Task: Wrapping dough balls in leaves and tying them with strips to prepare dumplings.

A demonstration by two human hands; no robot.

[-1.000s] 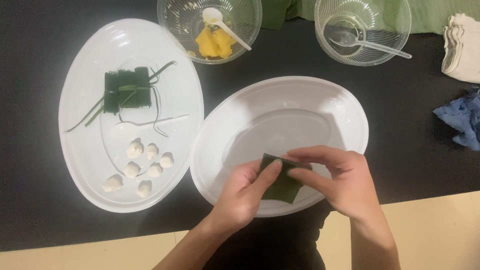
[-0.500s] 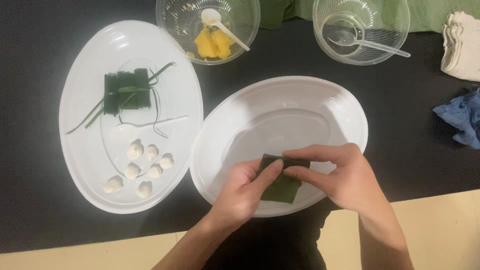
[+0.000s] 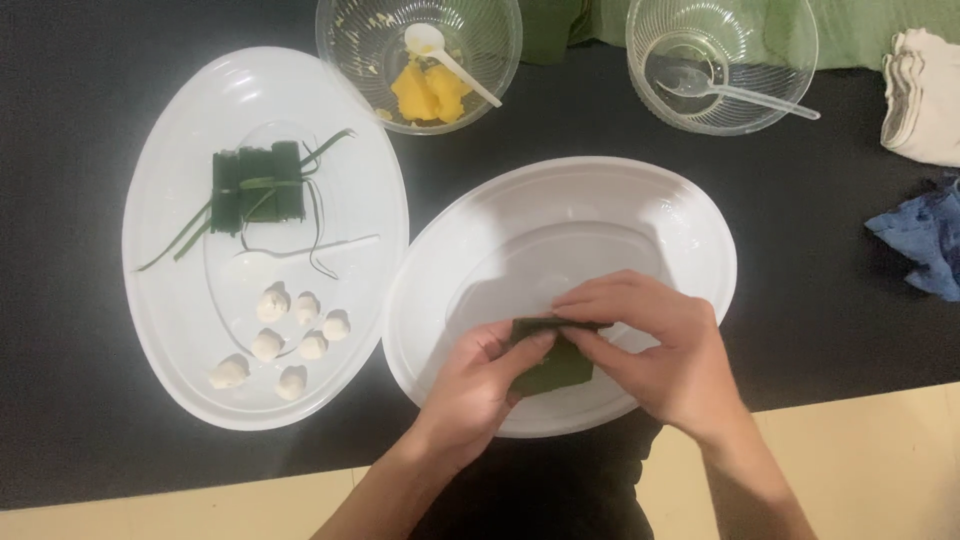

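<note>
Both my hands pinch a small folded dark green leaf packet (image 3: 553,368) over the near part of a white oval plate (image 3: 600,200). My left hand (image 3: 478,388) grips its left side from below, thumb on top. My right hand (image 3: 655,350) covers its upper right edge with curled fingers. Part of the leaf is hidden under my fingers.
A second white oval plate (image 3: 170,330) at left carries a tied green leaf bundle (image 3: 256,186), a white spoon and several small white dough balls (image 3: 290,335). A clear bowl with yellow filling (image 3: 428,90) and a spoon, another clear bowl (image 3: 720,60), cloths (image 3: 925,95) at right.
My right hand has slid slightly left over the leaf packet and my left thumb has pressed onto it. The plates and bowls have not moved.
</note>
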